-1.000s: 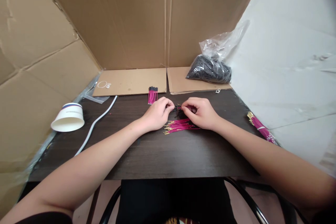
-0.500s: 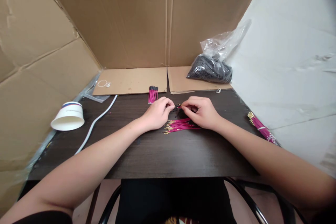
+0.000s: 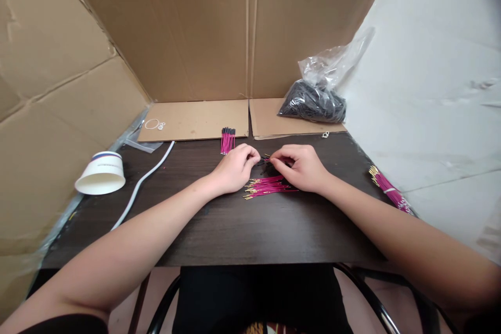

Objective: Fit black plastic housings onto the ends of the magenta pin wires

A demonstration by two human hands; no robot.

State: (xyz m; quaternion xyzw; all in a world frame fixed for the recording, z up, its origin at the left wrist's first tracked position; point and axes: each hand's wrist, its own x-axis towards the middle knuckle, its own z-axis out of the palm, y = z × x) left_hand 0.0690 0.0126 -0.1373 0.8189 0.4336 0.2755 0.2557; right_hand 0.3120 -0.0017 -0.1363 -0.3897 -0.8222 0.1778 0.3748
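Note:
My left hand point(image 3: 237, 168) is closed in a pinch on a small black sleeve point(image 3: 263, 160), most of it hidden by the fingertips. Facing it, my right hand point(image 3: 299, 166) pinches a thin magenta wire, which barely shows at the fingertips. The two hands almost meet above several loose black sleeves point(image 3: 269, 170). Just in front of them lies a loose pile of magenta wires point(image 3: 268, 186) with gold tips pointing left. Beyond my left hand, a neat group of magenta wires with black ends point(image 3: 227, 140) rests on the table and the cardboard edge.
A clear bag of black sleeves point(image 3: 313, 102) sits on cardboard at the back right. At the right edge lies a tied bundle of magenta wires point(image 3: 391, 191). On the left are a paper cup point(image 3: 100, 173) and a white cable point(image 3: 143, 182). Cardboard walls point(image 3: 195, 31) enclose the back and left.
Almost nothing differs. Both hands keep their pinches in the same place, and the view has shifted very slightly.

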